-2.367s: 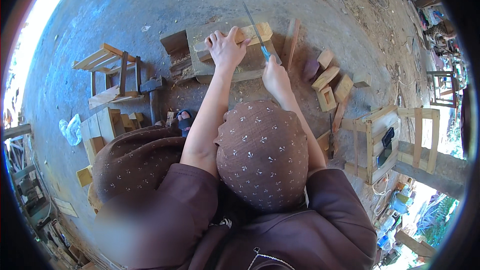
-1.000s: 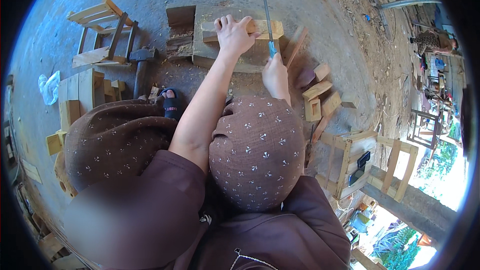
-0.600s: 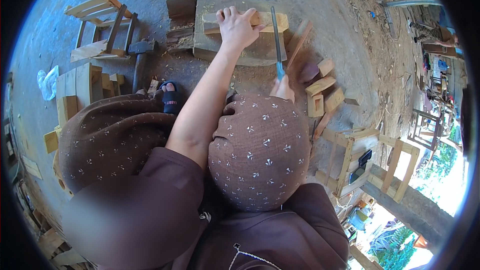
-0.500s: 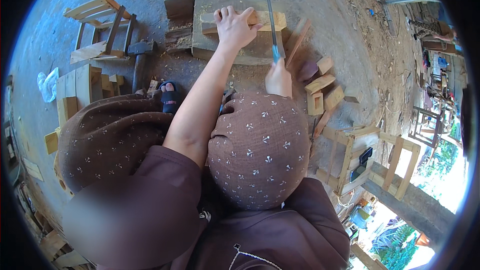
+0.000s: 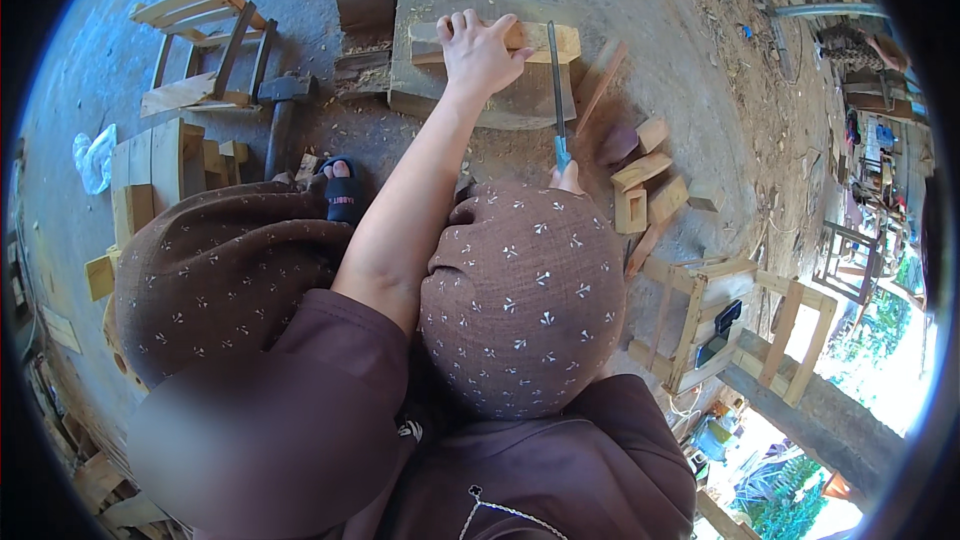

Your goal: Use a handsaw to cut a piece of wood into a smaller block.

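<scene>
A pale wooden block [image 5: 562, 44] lies crosswise on a thick, worn wooden slab [image 5: 428, 92] on the ground. My left hand [image 5: 482, 57] grips this block from above, fingers over its far edge and thumb toward the right, holding it against the slab. Low on the right, my right hand [image 5: 568, 178] is closed round the blue handle of a handsaw [image 5: 557, 90], partly hidden behind my knee. The saw's narrow dark blade, seen edge-on, crosses the block near its right end and points away from me.
Several wood offcuts [image 5: 642, 172] and a thin strip [image 5: 603, 87] lie right of the slab. A hammer [image 5: 284, 105] stands on the left, near a small slatted chair frame [image 5: 205, 40] and stacked wooden pieces [image 5: 150, 168]. A wooden frame [image 5: 690, 325] holds a dark device at right.
My right hand has drawn the saw back toward me, so its blade tip now sits at the block's far edge. The left hand stays on the block.
</scene>
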Demonstrator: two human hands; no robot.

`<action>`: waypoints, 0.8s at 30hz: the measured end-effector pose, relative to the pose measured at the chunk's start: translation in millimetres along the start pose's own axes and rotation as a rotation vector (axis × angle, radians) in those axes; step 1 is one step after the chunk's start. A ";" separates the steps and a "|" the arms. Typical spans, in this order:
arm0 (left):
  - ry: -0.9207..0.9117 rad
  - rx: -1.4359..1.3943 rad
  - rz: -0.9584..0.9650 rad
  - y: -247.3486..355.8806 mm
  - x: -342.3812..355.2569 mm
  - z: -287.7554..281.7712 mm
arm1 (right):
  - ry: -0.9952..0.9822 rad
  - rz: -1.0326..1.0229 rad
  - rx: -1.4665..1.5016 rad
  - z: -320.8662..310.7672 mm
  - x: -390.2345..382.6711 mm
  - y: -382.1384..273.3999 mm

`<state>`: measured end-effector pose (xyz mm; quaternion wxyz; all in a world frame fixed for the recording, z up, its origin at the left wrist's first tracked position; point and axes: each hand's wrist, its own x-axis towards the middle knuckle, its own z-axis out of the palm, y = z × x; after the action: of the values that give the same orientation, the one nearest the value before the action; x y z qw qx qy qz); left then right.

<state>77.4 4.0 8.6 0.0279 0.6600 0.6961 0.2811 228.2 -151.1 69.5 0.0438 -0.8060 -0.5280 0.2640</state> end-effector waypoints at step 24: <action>0.024 -0.027 -0.017 7.1 0.6 0.0 | -0.022 -0.210 -0.115 -48.9 17.3 -14.5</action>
<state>83.8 4.3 11.8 0.0309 0.6504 0.6979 0.2981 244.5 -119.4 109.9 0.0194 -0.7446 -0.6241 0.2360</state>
